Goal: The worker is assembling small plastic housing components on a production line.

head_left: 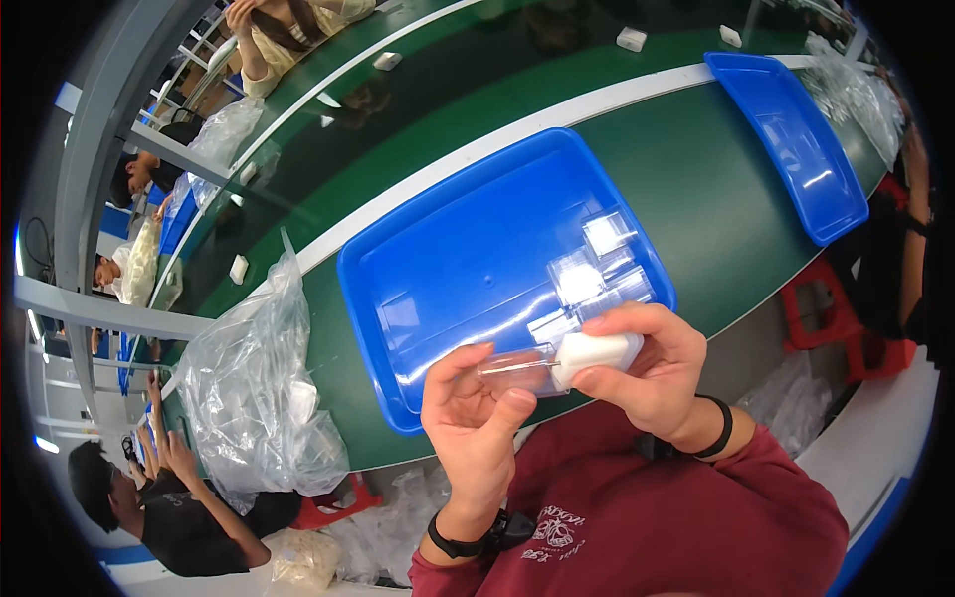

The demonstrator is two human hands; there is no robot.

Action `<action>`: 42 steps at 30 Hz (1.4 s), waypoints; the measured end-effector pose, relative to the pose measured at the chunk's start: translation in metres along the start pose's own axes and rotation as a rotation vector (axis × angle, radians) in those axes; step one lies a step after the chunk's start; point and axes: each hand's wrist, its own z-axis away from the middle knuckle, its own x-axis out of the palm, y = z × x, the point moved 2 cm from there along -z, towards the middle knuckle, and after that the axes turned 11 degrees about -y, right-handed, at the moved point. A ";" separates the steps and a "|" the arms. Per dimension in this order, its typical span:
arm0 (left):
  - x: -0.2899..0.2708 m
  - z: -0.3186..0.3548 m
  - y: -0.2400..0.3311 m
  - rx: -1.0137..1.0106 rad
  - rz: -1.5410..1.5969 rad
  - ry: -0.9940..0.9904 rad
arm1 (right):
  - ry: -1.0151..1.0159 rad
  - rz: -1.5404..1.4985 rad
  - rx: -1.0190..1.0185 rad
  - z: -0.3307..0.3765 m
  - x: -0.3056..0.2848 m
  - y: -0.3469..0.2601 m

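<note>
My left hand (470, 418) grips a clear plastic case (514, 370) between thumb and fingers. A white, rounded block-like piece (595, 356) is pinched in my right hand (652, 373), its left end meeting the clear case. Whether the two are joined I cannot tell. Both hands are over the near edge of a blue tray (448, 214). Inside that tray, at its right side, lie several clear plastic cases (587, 274), partly hidden behind my right hand.
On the left, a clear plastic bag (249, 398) lies against the tray's side on the green table (696, 169). A second blue tray (796, 149) stands at the far right. Several white pieces, one a small white block (631, 39), sit on the green belt beyond a white rail. Co-workers sit around.
</note>
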 end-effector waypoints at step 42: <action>-0.037 0.018 0.001 0.219 -0.311 -0.213 | -0.233 0.304 -0.005 0.006 -0.005 0.010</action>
